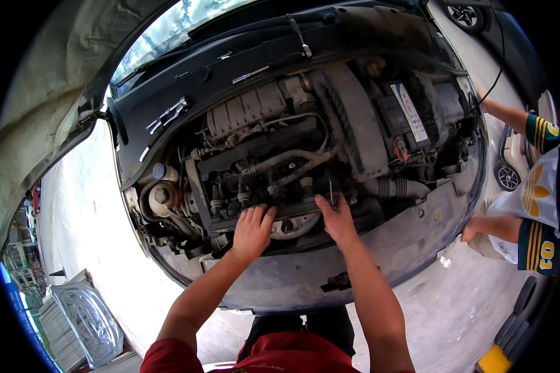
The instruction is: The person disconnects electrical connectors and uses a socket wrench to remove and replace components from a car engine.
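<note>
In the open engine bay, my left hand (253, 231) rests with fingers curled over the black bar (224, 224) along the engine's front edge. My right hand (335, 219) grips a thin metal tool (330, 186) near that bar's right end; the tool's working end is too small to make out. Black hoses (280, 160) and fittings lie just beyond both hands. The ribbed intake manifold (242, 109) sits farther back, with the battery (407, 115) at the right and a coolant reservoir (164, 198) at the left.
Several metal tools (168, 115) lie on the black panel below the windscreen. A person in a white top (535, 205) stands at the right, hands on the car's edge. The raised bonnet (43, 81) arches at upper left; a loose metal panel (84, 323) stands at lower left.
</note>
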Available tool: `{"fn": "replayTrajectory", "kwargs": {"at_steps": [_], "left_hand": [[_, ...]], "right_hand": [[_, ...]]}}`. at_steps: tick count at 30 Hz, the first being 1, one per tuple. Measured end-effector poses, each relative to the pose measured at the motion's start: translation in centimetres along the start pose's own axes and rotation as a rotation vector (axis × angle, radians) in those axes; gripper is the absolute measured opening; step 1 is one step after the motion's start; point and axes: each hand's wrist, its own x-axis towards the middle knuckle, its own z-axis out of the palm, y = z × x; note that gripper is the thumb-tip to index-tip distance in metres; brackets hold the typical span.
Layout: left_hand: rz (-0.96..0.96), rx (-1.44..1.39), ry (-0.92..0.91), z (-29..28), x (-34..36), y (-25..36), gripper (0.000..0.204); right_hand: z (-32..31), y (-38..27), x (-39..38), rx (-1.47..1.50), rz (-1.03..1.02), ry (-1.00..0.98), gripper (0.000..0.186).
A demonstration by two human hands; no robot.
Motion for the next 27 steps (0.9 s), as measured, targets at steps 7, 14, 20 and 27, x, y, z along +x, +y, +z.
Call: {"fn": "replayTrajectory", "kwargs": {"at_steps": [7,14,20,27], "left_hand": [[0.004,-0.002,-0.028,-0.1,-3.1,2.0,0.047],[0.006,-0.012,-0.021,-0.1,-4.7,3.1,0.04],[0.033,-0.006,-0.015,-0.9,-5.3,3.5,0.039],[0.017,-0.035,-0.062,-2.9,-7.0,4.4,0.042]], "right_hand": [[-0.8,4.0,-2.8,0.053,-0.02,-0.008,0.027],[-0.7,1.9,-6.3,0.063,0.145,-0.002,0.025],[-0.9,1.9,-7.3,0.079,0.159,-0.018,0.027],[-1.1,3.9,-9.0,-0.066,0.037,0.029,0.033]]}}
